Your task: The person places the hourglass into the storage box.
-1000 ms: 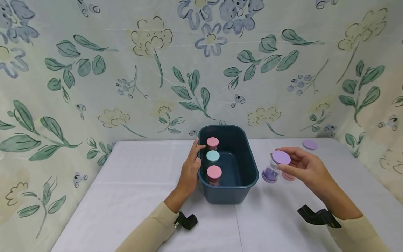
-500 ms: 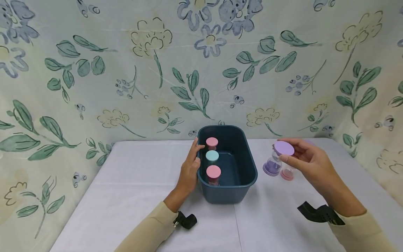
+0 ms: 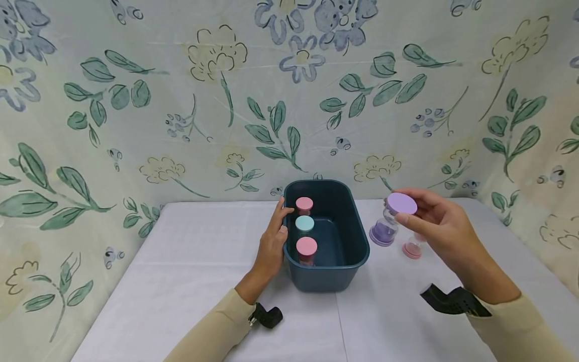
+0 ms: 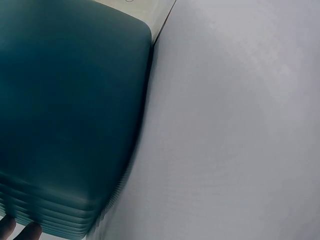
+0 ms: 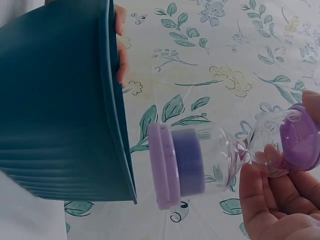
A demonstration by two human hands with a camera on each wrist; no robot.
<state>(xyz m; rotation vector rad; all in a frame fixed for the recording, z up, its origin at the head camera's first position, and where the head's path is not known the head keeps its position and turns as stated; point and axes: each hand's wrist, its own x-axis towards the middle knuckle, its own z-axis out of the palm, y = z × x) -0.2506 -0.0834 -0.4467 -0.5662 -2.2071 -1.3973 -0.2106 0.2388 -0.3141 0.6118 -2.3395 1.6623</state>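
My right hand pinches a purple sand timer by its top cap, between thumb and fingers. The timer tilts slightly, just right of a dark teal bin, with its purple sand in the lower bulb. Against the bin's left side rests my left hand, its fingers fairly straight and fingertips at the rim. Inside the bin, along that left wall, stand a pink-capped timer, a teal-capped timer and another pink-capped timer. The left wrist view mostly shows the bin's outer wall.
A pink sand timer stands on the white table cloth, partly hidden behind the right hand. Flower-patterned fabric hangs behind the table and along its sides.
The right hand shifted slightly right, then left and up with the purple sand timer, closer to the bin. A purple cap behind it is now hidden. The left hand stays put.
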